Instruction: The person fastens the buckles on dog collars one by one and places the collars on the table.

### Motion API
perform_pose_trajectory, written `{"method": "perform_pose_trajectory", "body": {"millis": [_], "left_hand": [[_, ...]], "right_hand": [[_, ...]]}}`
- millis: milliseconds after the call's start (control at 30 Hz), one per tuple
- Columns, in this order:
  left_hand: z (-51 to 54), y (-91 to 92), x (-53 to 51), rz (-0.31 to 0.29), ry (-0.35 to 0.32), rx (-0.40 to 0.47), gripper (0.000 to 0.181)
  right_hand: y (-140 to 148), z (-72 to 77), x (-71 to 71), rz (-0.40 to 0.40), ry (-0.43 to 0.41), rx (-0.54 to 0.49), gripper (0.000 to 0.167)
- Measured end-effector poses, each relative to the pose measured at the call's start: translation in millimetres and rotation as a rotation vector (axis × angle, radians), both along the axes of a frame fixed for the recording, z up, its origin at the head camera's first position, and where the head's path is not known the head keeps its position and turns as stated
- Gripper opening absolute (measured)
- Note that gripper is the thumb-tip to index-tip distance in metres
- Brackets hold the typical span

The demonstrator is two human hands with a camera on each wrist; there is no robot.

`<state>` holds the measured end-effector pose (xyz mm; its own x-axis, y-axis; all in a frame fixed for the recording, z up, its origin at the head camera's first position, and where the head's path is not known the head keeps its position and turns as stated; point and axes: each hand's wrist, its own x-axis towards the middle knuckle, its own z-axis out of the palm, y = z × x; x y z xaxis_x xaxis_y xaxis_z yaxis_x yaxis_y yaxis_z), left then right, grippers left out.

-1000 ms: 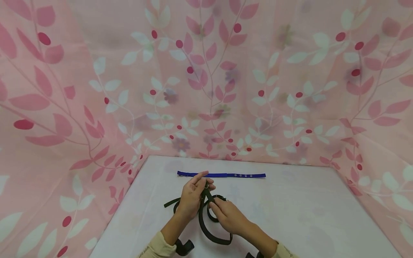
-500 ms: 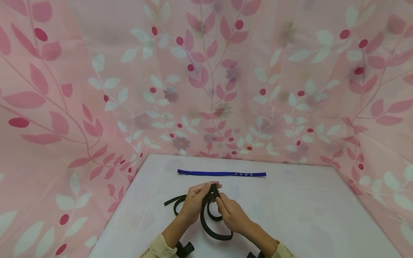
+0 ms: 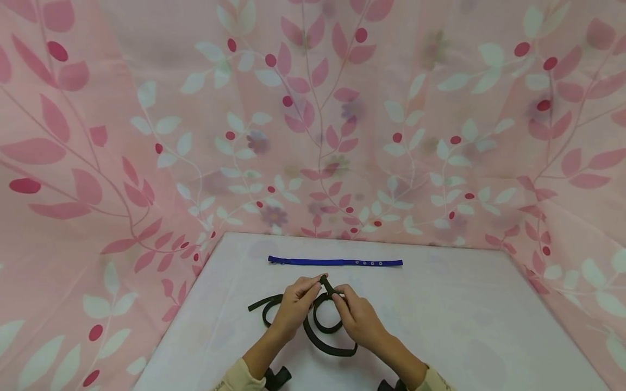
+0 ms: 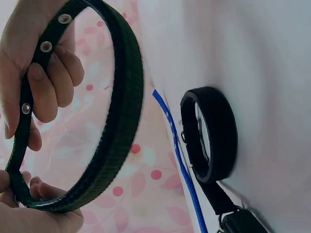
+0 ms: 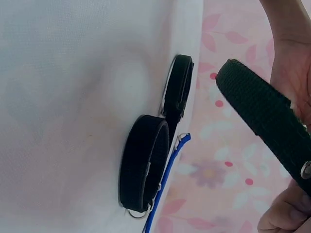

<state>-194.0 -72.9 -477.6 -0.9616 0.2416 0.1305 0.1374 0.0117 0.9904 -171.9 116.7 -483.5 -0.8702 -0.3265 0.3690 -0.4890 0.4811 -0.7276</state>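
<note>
A dark green webbing collar (image 3: 329,286) with metal eyelets is held in a loop between both hands above the table. My left hand (image 3: 292,305) pinches one end of it at the upper left. My right hand (image 3: 361,320) grips the strap with the eyelets, its fingers curled round it in the left wrist view. Below them the rest of the loop hangs wide; in the left wrist view this collar (image 4: 129,97) bows out broadly. How the two ends meet is partly hidden by fingers. A black coiled collar (image 5: 143,165) with a metal ring stands on the table beneath.
A blue collar (image 3: 313,262) with eyelets lies straight across the table's far part. Another dark strap loop (image 5: 179,90) sits by the black collar. A dark strap end (image 3: 264,303) points left. Floral pink cloth (image 3: 313,136) walls the white table (image 3: 469,309) behind and at both sides.
Both hands have shifted slightly right with the green collar. My left fingers, earlier extended towards the blue collar, now pinch the end, and a short strap section shows between the hands.
</note>
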Motion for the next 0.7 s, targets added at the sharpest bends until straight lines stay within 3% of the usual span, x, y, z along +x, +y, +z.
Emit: {"method": "perform_pose_trajectory", "body": {"millis": [200, 333, 533, 700], "left_hand": [[0.4, -0.6, -3.6, 0.053, -0.163, 0.223, 0.035], [0.4, -1.6, -4.2, 0.059, -0.226, 0.263, 0.036], [2.7, -5.7, -4.1, 0.058, -0.176, 0.225, 0.036], [1.0, -6.2, -3.2, 0.007, -0.156, 0.178, 0.038]], "right_hand": [[1.3, -1.8, -2.0, -0.092, 0.157, 0.026, 0.013], [2.3, -3.2, -3.9, -0.082, 0.185, -0.002, 0.011], [4.6, -1.5, -4.1, -0.038, 0.176, -0.042, 0.014], [4.5, -0.5, -4.5, -0.011, 0.169, -0.075, 0.017]]}}
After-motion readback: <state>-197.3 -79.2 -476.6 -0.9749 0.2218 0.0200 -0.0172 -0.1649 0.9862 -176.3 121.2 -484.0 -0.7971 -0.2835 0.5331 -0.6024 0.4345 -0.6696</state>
